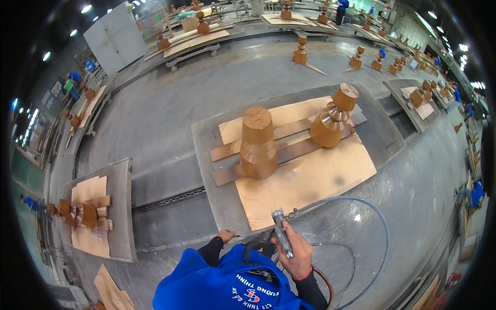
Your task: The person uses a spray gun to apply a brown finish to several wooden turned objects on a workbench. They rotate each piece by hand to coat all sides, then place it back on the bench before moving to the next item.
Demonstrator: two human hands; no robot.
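A metal spray gun (282, 235) is gripped in my right hand (297, 253), its nozzle pointing away from me over the near edge of the cardboard (310, 181). A grey hose (380, 212) loops out to the right from the gun. My left hand (226, 236) is low beside the platform's near edge, its fingers curled; a small dark bit shows at their tips, too small to name. Beyond the gun, a brown turned wooden pedestal (258, 144) stands upright on wooden strips (225, 175). To its right is a second pedestal (333, 121) with a narrow neck.
The grey platform (206, 139) under them sits over a floor track with a chain (170, 200). Another platform (121, 206) at the left carries more pedestals (85, 214). Carts (194, 49) with wooden pieces line the far side. Several people in blue work farther off.
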